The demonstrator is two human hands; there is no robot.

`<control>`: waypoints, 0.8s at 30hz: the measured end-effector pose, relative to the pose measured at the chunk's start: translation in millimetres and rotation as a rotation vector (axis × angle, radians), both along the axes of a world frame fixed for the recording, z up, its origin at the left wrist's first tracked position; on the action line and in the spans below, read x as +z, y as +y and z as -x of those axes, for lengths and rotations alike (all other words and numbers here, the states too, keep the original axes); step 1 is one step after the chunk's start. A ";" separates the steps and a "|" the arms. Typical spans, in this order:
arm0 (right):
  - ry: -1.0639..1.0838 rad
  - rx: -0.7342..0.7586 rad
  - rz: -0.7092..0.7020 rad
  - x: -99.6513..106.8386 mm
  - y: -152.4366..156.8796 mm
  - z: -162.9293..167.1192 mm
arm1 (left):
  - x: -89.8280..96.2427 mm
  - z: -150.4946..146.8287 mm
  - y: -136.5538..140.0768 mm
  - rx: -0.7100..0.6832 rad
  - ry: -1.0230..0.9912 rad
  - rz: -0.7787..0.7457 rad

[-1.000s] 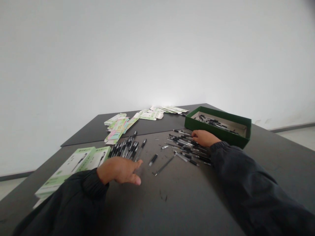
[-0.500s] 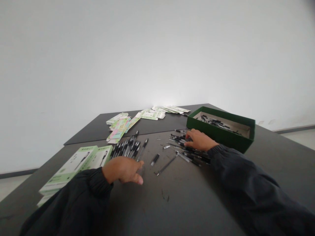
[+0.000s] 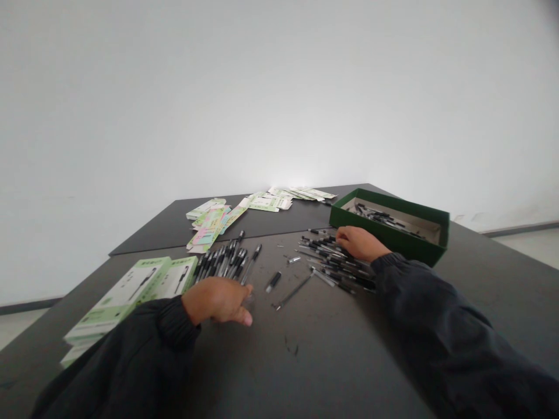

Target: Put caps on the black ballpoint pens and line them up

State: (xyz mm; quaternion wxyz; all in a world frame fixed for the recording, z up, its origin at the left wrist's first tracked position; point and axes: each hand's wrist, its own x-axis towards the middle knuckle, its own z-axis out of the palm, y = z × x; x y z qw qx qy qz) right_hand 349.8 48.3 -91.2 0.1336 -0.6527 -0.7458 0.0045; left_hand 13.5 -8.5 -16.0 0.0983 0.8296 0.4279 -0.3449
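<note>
My left hand [image 3: 220,299] lies low over the table, thumb and forefinger apart; its other fingers are hidden beneath it. Just beyond it is a bunch of capped black pens [image 3: 222,259], side by side. At the far edge of a loose pile of pen parts [image 3: 338,262], my right hand [image 3: 361,243] has its fingers curled downward. Its fingertips are covered, so anything between them cannot be made out. Between the hands lie a black pen cap [image 3: 273,281], a thin clear pen piece [image 3: 294,293] and a small silvery piece [image 3: 294,260].
A green open box [image 3: 391,233] with more pen parts inside stands behind my right hand. White and green pen boxes [image 3: 117,297] are stacked at the left. Flattened cartons [image 3: 209,230] lie across the back of the dark table [image 3: 262,366], before a pale wall.
My right hand has drawn slightly right, and its fingers have curled in from reaching over the pile. My left hand stays nearly in place. The view has shifted slightly.
</note>
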 end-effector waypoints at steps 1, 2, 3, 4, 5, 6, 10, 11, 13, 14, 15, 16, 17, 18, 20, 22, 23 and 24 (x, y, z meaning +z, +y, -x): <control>0.007 -0.011 0.010 1.5 -0.3 -2.3 | -2.4 0.9 0.9 0.002 -0.007 -0.003; 0.013 -0.011 0.032 2.5 -0.6 -3.6 | -5.1 1.9 1.9 0.009 -0.012 -0.010; 0.017 -0.003 0.059 2.8 -0.9 -4.0 | -8.0 2.8 3.0 0.017 -0.014 -0.020; 0.020 0.010 0.085 2.5 -1.1 -3.3 | -10.9 3.6 4.2 0.027 -0.013 -0.029; 0.022 0.029 0.107 1.5 -1.1 -1.9 | -13.8 4.4 5.4 0.034 -0.014 -0.040; 0.020 0.047 0.124 0.0 -1.0 0.1 | -16.7 5.2 6.5 0.039 -0.014 -0.051; -0.032 0.083 0.154 -7.1 0.7 7.7 | -26.6 8.8 10.4 0.036 -0.031 -0.073; -0.046 0.080 0.158 -8.2 1.1 8.3 | -28.6 9.8 11.1 0.034 -0.039 -0.077; -0.059 0.071 0.162 -8.8 1.7 8.0 | -31.9 11.9 12.2 0.032 -0.054 -0.086; -0.060 0.063 0.164 -8.3 1.6 7.1 | -33.4 12.8 12.7 0.032 -0.059 -0.092; -0.057 0.058 0.162 -7.3 1.4 6.0 | -34.7 13.6 13.2 0.031 -0.064 -0.097; -0.051 0.053 0.159 -6.0 1.0 4.8 | -36.0 14.3 13.7 0.033 -0.064 -0.100; -0.043 0.048 0.151 -4.4 0.4 3.6 | -37.1 14.7 14.2 0.035 -0.065 -0.101; -0.033 0.041 0.141 -2.7 -0.3 2.4 | -38.0 14.9 14.6 0.040 -0.066 -0.101; -0.011 0.020 0.119 1.2 -2.2 0.9 | -38.9 14.3 14.9 0.056 -0.063 -0.095; 0.003 -0.001 0.121 4.9 -4.6 0.8 | -38.3 12.6 14.2 0.080 -0.052 -0.091; 0.004 0.001 0.132 6.3 -5.9 1.5 | -37.5 11.5 13.4 0.092 -0.046 -0.090; 0.001 0.015 0.146 7.2 -7.3 2.7 | -36.6 10.3 12.5 0.104 -0.038 -0.090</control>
